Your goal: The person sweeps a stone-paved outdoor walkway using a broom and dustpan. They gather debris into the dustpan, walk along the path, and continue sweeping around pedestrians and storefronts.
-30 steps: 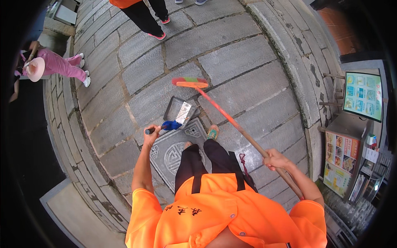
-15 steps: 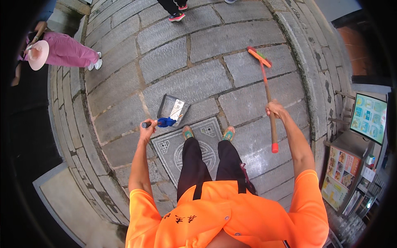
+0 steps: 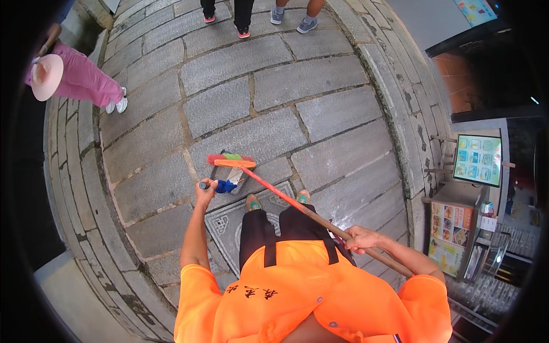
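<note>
My left hand (image 3: pixel 206 191) is closed round the dark grip of a long-handled dustpan, seen nearly end-on. Blue cloth or plastic (image 3: pixel 226 186) is bunched on the handle below that hand. The grey dustpan (image 3: pixel 247 182) rests on the paving ahead of my feet, with a pale paper-like piece (image 3: pixel 233 176) in it. My right hand (image 3: pixel 361 239) grips the wooden shaft of a broom (image 3: pixel 269 186), whose handle slants across in front of my legs. Its orange, red and green head (image 3: pixel 231 161) is over the dustpan's far edge; whether the bristles touch the pan I cannot tell.
Grey stone slabs (image 3: pixel 274 128) pave the lane, with a carved square slab (image 3: pixel 226 220) under my feet. At the left stands a person in pink trousers (image 3: pixel 86 74). Other people's shoes (image 3: pixel 243 32) are ahead. A menu board (image 3: pixel 477 160) and a food stall (image 3: pixel 452 226) line the right.
My right hand has drawn the broom back and left, bringing its head from the far right to the dustpan. The dustpan stays nearly in place. More of the people ahead show.
</note>
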The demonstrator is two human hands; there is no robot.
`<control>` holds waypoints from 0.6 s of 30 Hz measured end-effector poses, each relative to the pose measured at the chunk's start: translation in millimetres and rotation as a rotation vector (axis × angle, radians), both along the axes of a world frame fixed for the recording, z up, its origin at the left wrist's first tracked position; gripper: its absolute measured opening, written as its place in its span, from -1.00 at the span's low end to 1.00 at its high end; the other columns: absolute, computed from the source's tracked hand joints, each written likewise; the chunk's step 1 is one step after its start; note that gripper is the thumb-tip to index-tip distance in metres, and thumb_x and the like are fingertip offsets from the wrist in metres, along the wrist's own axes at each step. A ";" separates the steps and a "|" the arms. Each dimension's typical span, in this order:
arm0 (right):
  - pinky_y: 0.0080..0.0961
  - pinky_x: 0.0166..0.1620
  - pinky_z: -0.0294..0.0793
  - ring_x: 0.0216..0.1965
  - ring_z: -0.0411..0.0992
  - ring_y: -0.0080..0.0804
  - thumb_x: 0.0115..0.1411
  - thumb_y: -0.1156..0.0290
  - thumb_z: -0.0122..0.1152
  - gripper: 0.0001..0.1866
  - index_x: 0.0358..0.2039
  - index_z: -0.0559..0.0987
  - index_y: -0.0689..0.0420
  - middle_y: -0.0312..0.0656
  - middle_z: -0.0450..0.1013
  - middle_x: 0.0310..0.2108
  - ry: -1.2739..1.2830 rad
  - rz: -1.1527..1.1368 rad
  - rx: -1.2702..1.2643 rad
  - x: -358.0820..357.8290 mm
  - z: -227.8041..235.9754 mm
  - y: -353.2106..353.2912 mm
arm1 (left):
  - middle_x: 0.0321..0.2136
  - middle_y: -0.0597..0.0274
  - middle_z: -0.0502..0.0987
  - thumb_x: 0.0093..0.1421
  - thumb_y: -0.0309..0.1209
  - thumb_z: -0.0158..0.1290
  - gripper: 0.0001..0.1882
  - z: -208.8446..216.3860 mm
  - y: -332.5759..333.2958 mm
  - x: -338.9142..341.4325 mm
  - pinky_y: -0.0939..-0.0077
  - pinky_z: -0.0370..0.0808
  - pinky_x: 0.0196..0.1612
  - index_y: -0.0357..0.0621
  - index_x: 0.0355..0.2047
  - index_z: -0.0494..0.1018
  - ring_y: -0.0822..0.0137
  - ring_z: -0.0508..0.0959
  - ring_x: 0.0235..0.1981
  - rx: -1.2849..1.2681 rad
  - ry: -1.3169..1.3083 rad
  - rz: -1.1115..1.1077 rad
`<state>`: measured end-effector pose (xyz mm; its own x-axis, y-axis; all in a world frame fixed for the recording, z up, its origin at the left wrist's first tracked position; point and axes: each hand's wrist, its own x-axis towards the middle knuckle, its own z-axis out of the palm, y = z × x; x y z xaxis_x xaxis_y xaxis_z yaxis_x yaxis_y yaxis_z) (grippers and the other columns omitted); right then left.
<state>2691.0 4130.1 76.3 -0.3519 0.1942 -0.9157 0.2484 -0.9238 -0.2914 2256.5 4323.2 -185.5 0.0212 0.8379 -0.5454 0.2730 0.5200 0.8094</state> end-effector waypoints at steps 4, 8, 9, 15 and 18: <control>-0.63 -0.81 0.08 -0.86 0.17 -0.63 -0.11 0.53 0.05 -0.91 -0.60 0.33 0.23 -0.33 0.22 -0.80 -0.211 -0.176 0.079 35.0 -15.9 31.8 | -0.73 0.32 0.40 0.02 -0.39 0.11 -0.80 5.5 -1.0 -6.3 0.63 0.30 -0.71 -0.20 -0.64 0.37 0.52 0.37 -0.76 -0.003 -0.043 -0.008; -0.57 -0.82 0.09 -0.86 0.16 -0.62 -0.10 0.57 0.02 -0.91 -0.62 0.30 0.21 -0.33 0.19 -0.82 -0.347 -0.389 0.108 103.7 -47.7 101.3 | -0.73 0.33 0.40 0.02 -0.37 0.11 -0.79 14.7 6.1 -1.9 0.63 0.31 -0.70 -0.20 -0.63 0.38 0.53 0.37 -0.76 0.008 -0.082 -0.006; -0.55 -0.81 0.11 -0.86 0.16 -0.61 -0.09 0.57 0.01 -0.91 -0.64 0.30 0.20 -0.33 0.19 -0.83 -0.368 -0.438 0.127 129.0 -67.8 121.3 | -0.73 0.33 0.40 0.02 -0.37 0.12 -0.79 20.4 8.8 1.1 0.64 0.31 -0.70 -0.20 -0.63 0.38 0.53 0.37 -0.75 0.009 -0.088 -0.003; -0.50 -0.77 0.20 -0.85 0.18 -0.58 -0.08 0.56 0.00 -0.84 -0.75 0.32 0.18 -0.31 0.20 -0.84 -0.533 -0.576 0.248 234.3 -132.0 271.2 | -0.73 0.35 0.39 0.03 -0.30 0.13 -0.75 56.8 26.0 28.2 0.66 0.34 -0.65 -0.19 -0.62 0.38 0.53 0.41 -0.70 -0.009 -0.006 -0.003; -0.50 -0.77 0.21 -0.85 0.19 -0.55 -0.08 0.57 -0.02 -0.83 -0.76 0.32 0.18 -0.29 0.21 -0.84 -0.612 -0.553 0.300 268.4 -162.1 340.0 | -0.71 0.32 0.40 0.02 -0.33 0.14 -0.76 61.0 40.8 47.9 0.64 0.38 -0.63 -0.20 -0.62 0.37 0.51 0.43 -0.68 -0.036 0.011 0.025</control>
<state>2959.3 4470.1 -85.8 0.3999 0.4547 -0.7958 -0.0198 -0.8638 -0.5034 2304.4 4364.0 -124.5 -0.0061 0.8178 -0.5754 0.2686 0.5556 0.7868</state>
